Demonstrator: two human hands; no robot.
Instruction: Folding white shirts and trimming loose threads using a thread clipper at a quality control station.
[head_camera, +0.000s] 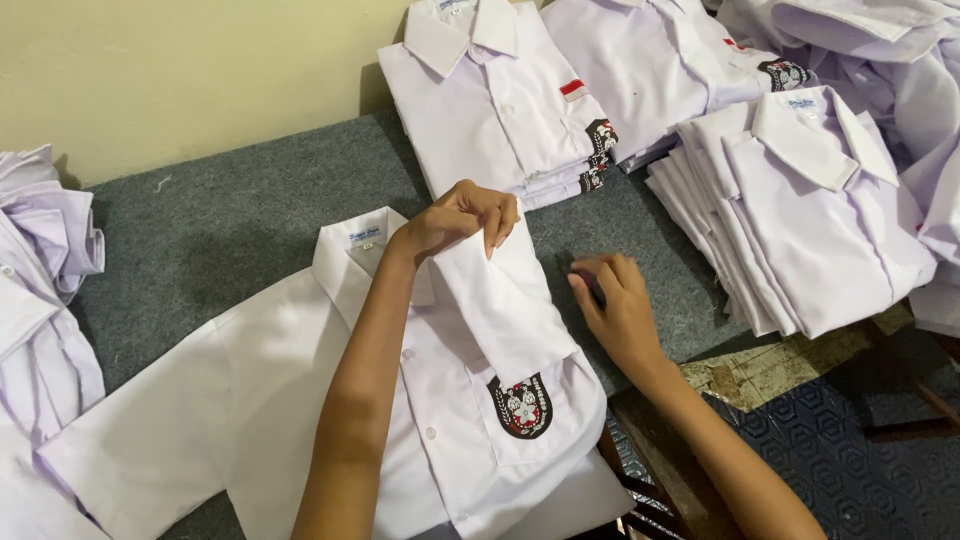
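Note:
A white short-sleeved shirt (230, 400) lies front-up on the grey carpeted surface (230, 210), collar toward the wall. Its chest pocket carries a dark round emblem (521, 405). My left hand (462, 218) is near the collar and pinches the folded-over sleeve or side panel (500, 300), which lies across the shirt's right half. My right hand (618, 305) rests flat on the grey surface just beside the shirt's right edge, fingers spread, holding nothing.
Stacks of folded white shirts stand at the back: one (495, 100) by the wall, another (660, 60) to its right, a third (810, 210) at right. Loose white shirts (45, 280) pile up at left. A worn wooden edge (780, 365) and patterned blue floor (860, 460) lie at right.

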